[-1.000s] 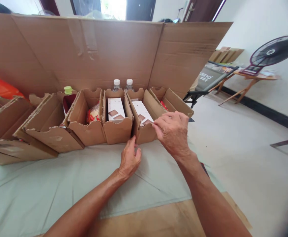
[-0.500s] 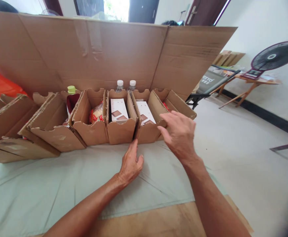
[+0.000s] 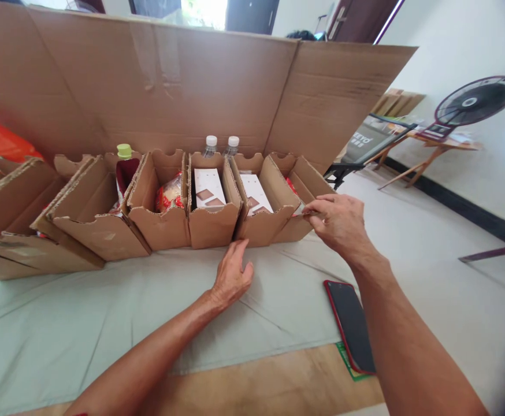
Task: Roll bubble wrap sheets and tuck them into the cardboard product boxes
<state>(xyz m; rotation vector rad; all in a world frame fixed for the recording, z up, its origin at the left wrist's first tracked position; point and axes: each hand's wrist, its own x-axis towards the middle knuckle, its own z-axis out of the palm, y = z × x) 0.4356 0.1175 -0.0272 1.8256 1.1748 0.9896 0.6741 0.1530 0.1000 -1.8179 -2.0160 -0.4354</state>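
Note:
A row of open cardboard bins runs across the cloth. My right hand (image 3: 340,224) pinches the right front edge of the rightmost cardboard bin (image 3: 293,229), which has a red packet (image 3: 291,185) inside. My left hand (image 3: 231,273) rests on the cloth with fingers stretched and thumb apart, its fingertips at the base of a bin (image 3: 263,226) holding a white box (image 3: 256,193). Beside that, another bin (image 3: 213,228) contains a similar white box (image 3: 208,186). Farther left, one bin (image 3: 159,225) has a red-and-clear food packet (image 3: 170,193).
Behind the bins stands a tall cardboard panel (image 3: 218,86), with two white-capped bottles (image 3: 210,147) before it. A green-capped bottle (image 3: 125,152) sits farther left. A phone (image 3: 350,326) lies near the table's right edge. A fan (image 3: 473,103) and folding chair (image 3: 359,144) are beyond.
My right hand has moved right and slightly down, closing on the rightmost bin's edge. The phone, hidden before, now shows beside my forearm. My left hand stays nearly in place.

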